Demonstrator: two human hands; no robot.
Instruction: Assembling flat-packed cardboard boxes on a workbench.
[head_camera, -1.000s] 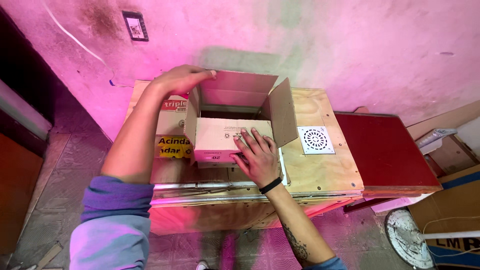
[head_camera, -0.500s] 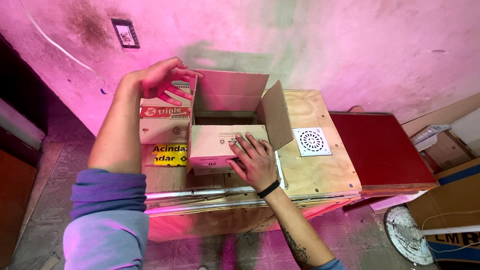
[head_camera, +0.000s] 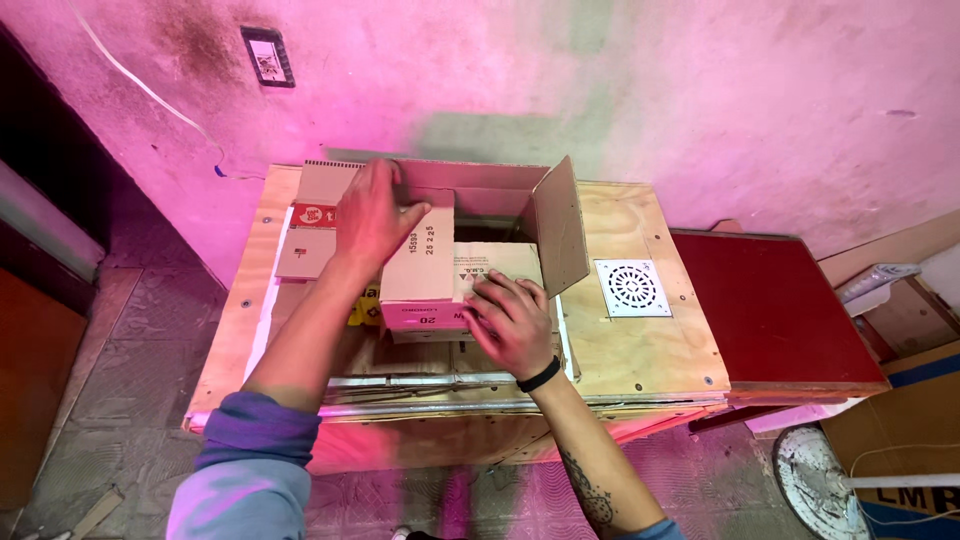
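Observation:
A brown cardboard box (head_camera: 470, 200) stands on a plywood table (head_camera: 645, 345) with its right flap (head_camera: 560, 225) upright. My left hand (head_camera: 375, 215) lies on the left flap (head_camera: 420, 265), folded down over the box top. My right hand (head_camera: 510, 320) presses flat on the near flap (head_camera: 500, 262), fingers spread, a black band on the wrist. Flat cartons with red and yellow print (head_camera: 315, 225) lie to the left of the box, partly under my left arm.
A square white drain grate (head_camera: 632, 288) lies on the table to the right of the box. A dark red board (head_camera: 770, 310) adjoins the table's right end. Cardboard boxes (head_camera: 900, 440) and a white fan (head_camera: 820, 485) are on the floor at right.
My left hand has swung the left flap from upright down over the box top. My right hand stays on the near flap. The camera has moved closer.

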